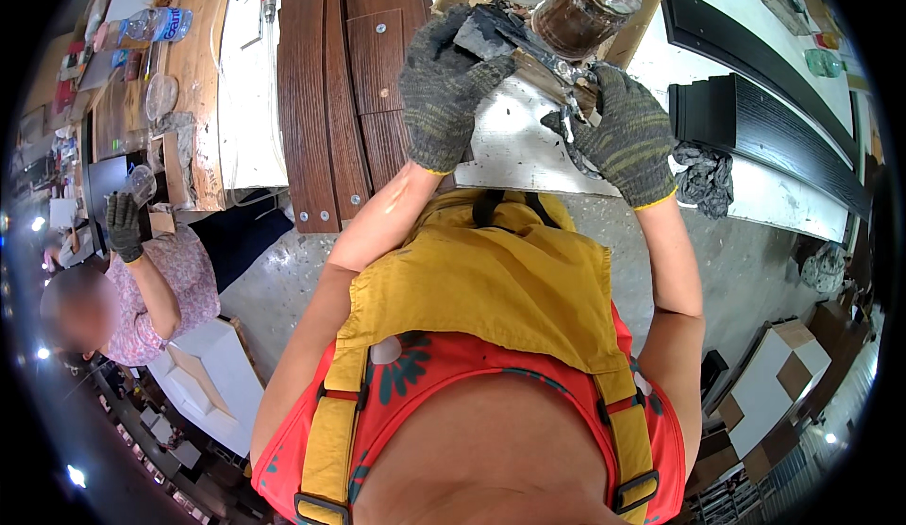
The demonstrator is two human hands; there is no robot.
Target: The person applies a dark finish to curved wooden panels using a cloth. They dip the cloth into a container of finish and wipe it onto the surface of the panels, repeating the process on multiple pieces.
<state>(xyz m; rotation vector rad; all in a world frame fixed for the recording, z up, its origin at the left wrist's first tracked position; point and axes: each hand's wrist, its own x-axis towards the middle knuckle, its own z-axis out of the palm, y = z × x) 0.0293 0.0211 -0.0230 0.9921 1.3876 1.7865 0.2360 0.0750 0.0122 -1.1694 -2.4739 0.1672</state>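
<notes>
Red patterned cloth (444, 365) lies closest to the eye, with a yellow apron (481, 280) buckled over it, presumably to keep the worker's clothes clean. Beyond it, both arms reach to the near edge of the white bench (510, 162), each hand in a dark knitted glove with a yellowish fleck, likely worn against grime and sharp edges. The left hand (442, 96) pinches a dark grey piece (483, 36) between fingers and thumb. The right hand (629, 133) is curled around one side of a grimy metal tool (571, 77), its fingertips partly hidden; I can't tell from here what sort of tool it is. It sits between the two gloves, just in front of a cardboard box (649, 20), perhaps so that any crumbs fall close to it. Inside the box stands a jar (578, 20), brown and crusted. Dark brown wooden panels (307, 100) rest side by side to the left, and black wooden lengths (788, 133) to the right, apparently set aside to free the middle. Crumpled black material (706, 178) hangs at the near right edge. Well off to the left, another person (179, 280) raises a gloved hand (123, 226).
</notes>
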